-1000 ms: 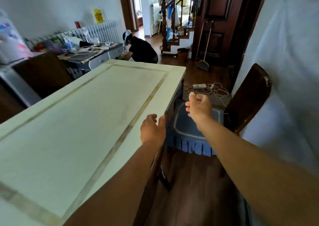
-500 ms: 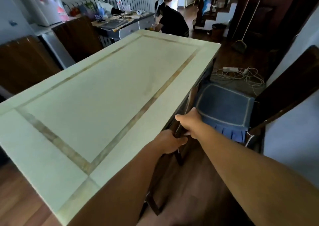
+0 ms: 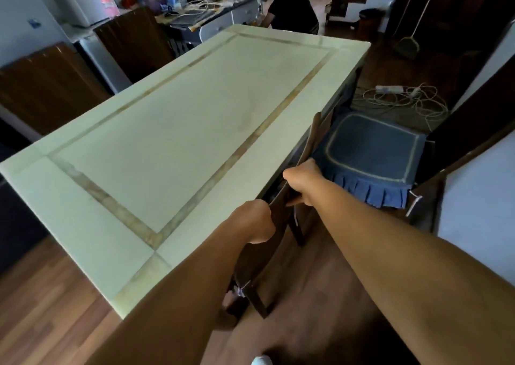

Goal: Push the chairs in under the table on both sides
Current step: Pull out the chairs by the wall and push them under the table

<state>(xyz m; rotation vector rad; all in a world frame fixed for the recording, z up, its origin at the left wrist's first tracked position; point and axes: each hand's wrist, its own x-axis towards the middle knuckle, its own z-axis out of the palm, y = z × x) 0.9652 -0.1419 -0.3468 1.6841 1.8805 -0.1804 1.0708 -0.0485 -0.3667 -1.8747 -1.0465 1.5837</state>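
Observation:
A pale green table [image 3: 172, 130] with a brown inlaid border fills the middle of the view. A dark wooden chair [image 3: 312, 139] stands right against its near right edge, the backrest touching the tabletop. My left hand [image 3: 255, 221] and my right hand [image 3: 303, 182] both grip the top of that backrest. A second dark chair [image 3: 473, 130] with a blue fringed cushion [image 3: 370, 155] stands further along the right side, its seat out from under the table. Two more dark chair backs [image 3: 133, 41] [image 3: 47, 86] rise behind the table's left side.
A white power strip with tangled cables [image 3: 401, 97] lies on the wooden floor past the cushioned chair. A person in black [image 3: 289, 13] crouches beyond the table's far end. A cluttered sideboard [image 3: 200, 16] and a fridge stand at the back left. The white wall is close on the right.
Both hands came back from near the cushioned chair and closed on the near chair's backrest. The view has risen and tilted down, showing more of the tabletop.

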